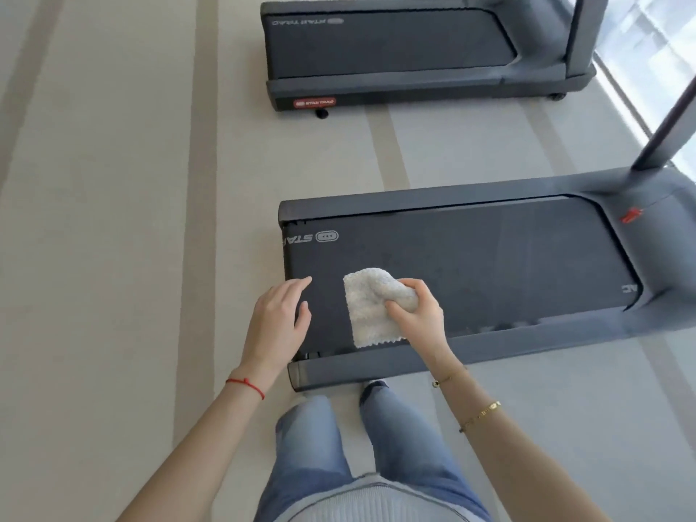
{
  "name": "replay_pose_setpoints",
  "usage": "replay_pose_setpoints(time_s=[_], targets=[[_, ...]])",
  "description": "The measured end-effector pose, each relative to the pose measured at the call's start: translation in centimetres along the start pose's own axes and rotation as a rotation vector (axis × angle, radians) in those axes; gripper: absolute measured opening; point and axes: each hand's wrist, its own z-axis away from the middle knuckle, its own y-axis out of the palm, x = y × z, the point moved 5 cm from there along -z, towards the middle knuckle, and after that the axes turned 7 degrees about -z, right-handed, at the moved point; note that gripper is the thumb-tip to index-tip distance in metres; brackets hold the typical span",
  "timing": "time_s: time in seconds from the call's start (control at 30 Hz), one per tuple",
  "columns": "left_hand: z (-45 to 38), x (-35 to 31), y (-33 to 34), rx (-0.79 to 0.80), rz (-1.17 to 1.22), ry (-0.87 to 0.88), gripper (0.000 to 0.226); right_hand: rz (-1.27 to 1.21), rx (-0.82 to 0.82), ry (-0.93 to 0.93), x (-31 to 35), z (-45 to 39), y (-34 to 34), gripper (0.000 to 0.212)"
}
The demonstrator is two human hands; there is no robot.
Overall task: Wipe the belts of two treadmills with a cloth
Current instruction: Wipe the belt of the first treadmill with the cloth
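Two dark grey treadmills lie across my view. The near treadmill's black belt (489, 265) stretches in front of me, and the far treadmill's belt (384, 47) is at the top. My right hand (414, 314) grips a white textured cloth (371, 310), which hangs over the rear end of the near belt. My left hand (278, 318) hovers with fingers spread over the belt's rear left corner, holding nothing.
I stand on pale striped carpet (132, 220) beside the near treadmill's side rail (489, 352), my jeans and shoe visible below. Upright posts (666, 133) rise at the right of both machines. A bright window (655, 50) runs along the right.
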Motion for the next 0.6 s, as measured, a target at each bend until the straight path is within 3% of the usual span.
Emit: replay_pose_setpoints(time_s=[0.27,0.6], targets=[[-7.1,4.7,13.1,-0.051,-0.048,-0.130,0.039,0.029,0.093,-0.008,-5.9,-14.7,1.9,0.030],[-12.6,18.0,35.7,-0.034,-0.125,-0.177,0.039,0.034,0.203,-0.065,-24.8,-30.7,14.6,0.032]])
